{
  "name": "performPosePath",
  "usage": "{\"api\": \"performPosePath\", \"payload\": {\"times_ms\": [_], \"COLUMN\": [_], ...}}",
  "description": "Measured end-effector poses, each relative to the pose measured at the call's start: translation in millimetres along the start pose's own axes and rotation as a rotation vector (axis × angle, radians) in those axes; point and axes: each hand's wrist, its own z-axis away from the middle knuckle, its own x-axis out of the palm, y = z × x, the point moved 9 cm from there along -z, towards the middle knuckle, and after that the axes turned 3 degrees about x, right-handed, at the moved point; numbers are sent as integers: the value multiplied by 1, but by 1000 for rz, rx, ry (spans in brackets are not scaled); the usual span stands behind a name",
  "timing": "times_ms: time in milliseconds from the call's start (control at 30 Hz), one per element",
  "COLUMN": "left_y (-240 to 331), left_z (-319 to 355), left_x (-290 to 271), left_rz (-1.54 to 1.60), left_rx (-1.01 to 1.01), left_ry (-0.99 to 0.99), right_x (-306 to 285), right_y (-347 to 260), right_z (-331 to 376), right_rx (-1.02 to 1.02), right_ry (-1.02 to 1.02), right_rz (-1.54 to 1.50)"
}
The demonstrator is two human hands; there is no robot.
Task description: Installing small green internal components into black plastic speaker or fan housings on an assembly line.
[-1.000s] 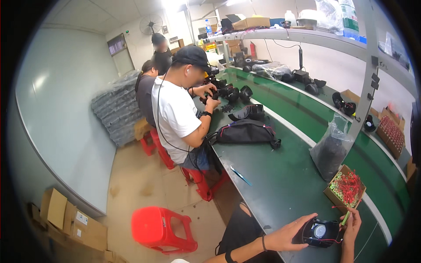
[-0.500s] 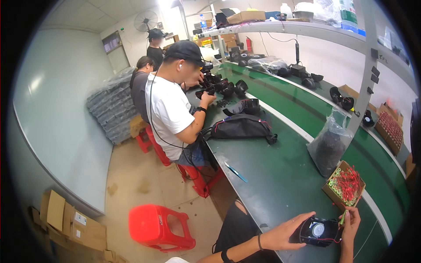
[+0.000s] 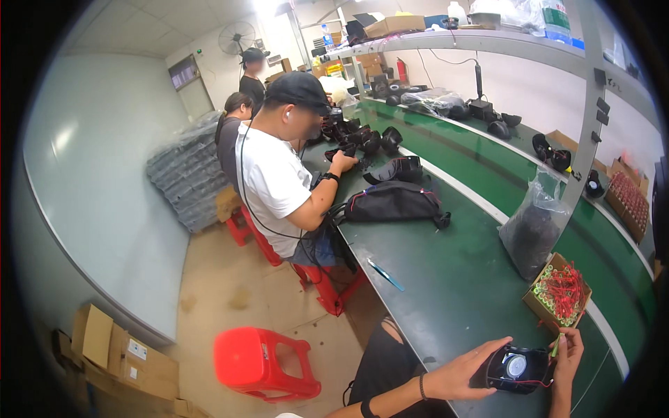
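Note:
My left hand [image 3: 456, 376] is closed round one side of a black plastic housing [image 3: 533, 355] at the lower right, above the green table. A round silver disc [image 3: 516, 366], much like a small speaker, sits inside the housing, and a thin red wire curves along its lower edge. Pinched in my right hand [image 3: 569, 357], beside the housing's right side, is a small green battery [image 3: 555, 345]. Just beyond that hand stands a cardboard box [image 3: 535, 311] packed with green cells and red wires. What my right fingertips touch on the housing is partly hidden.
Blue tweezers [image 3: 385, 274] lie near the table edge. A clear bag of dark parts [image 3: 531, 233] stands by the shelf post, with a black pouch [image 3: 394, 203] farther off. A person in a white shirt [image 3: 268, 174] works at left. A red stool [image 3: 261, 362] is on the floor.
The whole view has shifted slightly, so the scene sits a little to the right. My hands keep the same hold on the housing and battery.

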Motion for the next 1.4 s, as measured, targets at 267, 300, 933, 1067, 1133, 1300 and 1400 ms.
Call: {"api": "performPosePath", "payload": {"times_ms": [267, 300, 933, 1067, 1133, 1300, 1400], "left_y": [-6, -6, -5, -14, -18, -10, -5], "left_z": [-11, -11, -15, -18, -17, -5, -5], "left_x": [-2, -3, -11, -14, -9, -8, -8], "left_rz": [18, 43, -109, -57, -40, -66, -123], "left_rx": [-30, -83, -94, -90, -102, -91, -13], "left_ry": [-28, -48, 41, 84, 73, 98, 96], "right_x": [-1, 2, 46, 87, 94, 103, 108], "right_y": [-2, -4, -117, -118, -107, -103, -104], "right_z": [-5, -6, 23, 45, 60, 78, 78], "right_rx": [5, 3, -119, -129, -197, -278, -303], "right_ry": [3, -11, 51, -128, -188, -178, -217], "right_rz": [-11, -11, -98, -260, -215, -67, 47]}}
